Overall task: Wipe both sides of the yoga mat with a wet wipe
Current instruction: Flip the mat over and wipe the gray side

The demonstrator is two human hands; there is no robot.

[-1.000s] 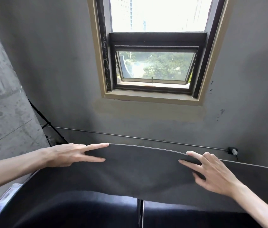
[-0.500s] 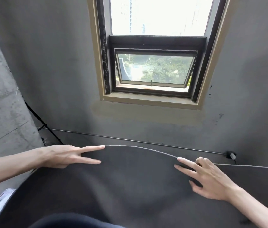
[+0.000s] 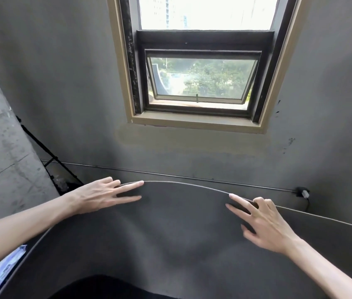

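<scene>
While the yoga mat (image 3: 181,229) bows upward, both hands (image 3: 104,196) pinch its raised edge, arms outstretched.

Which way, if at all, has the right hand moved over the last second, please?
Yes, slightly to the left: the right hand, holding the mat by its top edge, now sits farther from the wall plug.

The yoga mat (image 3: 181,229) under my hands looks like matt dark grey foam, smooth with a thin pale edge, the wall (image 3: 58,83) ahead is rough, blotchy grey plaster, and the window (image 3: 203,83) has clear glass in a dark, dull frame.
</scene>
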